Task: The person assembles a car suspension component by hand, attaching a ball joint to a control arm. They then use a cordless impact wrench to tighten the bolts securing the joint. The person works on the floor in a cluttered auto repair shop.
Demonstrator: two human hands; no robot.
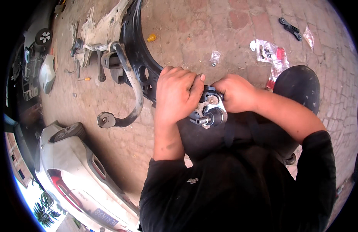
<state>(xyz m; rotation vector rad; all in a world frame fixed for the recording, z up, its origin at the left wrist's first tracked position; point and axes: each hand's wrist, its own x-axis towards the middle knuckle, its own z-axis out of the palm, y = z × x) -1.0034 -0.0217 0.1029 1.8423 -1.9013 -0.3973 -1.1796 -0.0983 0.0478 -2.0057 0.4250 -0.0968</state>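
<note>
A black control arm (133, 38) runs from the top of the view down to my lap. My left hand (176, 92) is closed over its near end, the thumb lying along the top. Bolted to that end is a ball joint (213, 117), with a silver plate, a black rubber boot and a threaded stud pointing left. My right hand (237, 94) has its fingers curled at the far side of the ball joint plate. What those fingers pinch is hidden behind the hand.
A worn stabilizer bar (138, 94) and a dirty subframe (103, 25) lie to the left. Black links (290, 29), plastic bags (269, 54), a nut (214, 64) and a yellow piece (151, 37) are on the brick paving. A silver car (80, 170) stands lower left.
</note>
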